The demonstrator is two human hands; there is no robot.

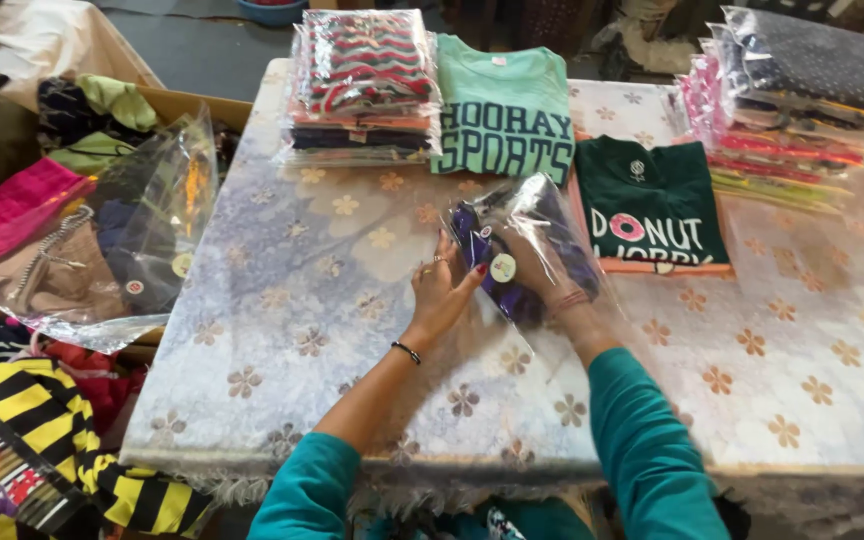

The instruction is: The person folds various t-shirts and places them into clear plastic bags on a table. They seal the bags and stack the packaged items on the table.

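A clear, crinkly plastic sleeve holding a folded dark purple garment stands tilted up off the floral-patterned, plastic-covered table, near its middle. The left hand grips the sleeve's near-left edge, thumb and fingers pinched together on the film — a hold that seems meant to keep the mouth of the bag steady. The right hand is pushed inside the sleeve, seen only through the glossy plastic, so I cannot tell whether its fingers are closed on the garment or lying flat against it; the wrist enters from the lower right. So the packet sits directly between the two hands — one outside, one within. Beyond it lie a flat mint-green printed T-shirt and a dark green printed T-shirt, side by side, probably laid open for folding. Stacks of bagged striped garments sit at the far edge, kept away from the working area. A loose empty plastic bag slumps over the cardboard box at left.
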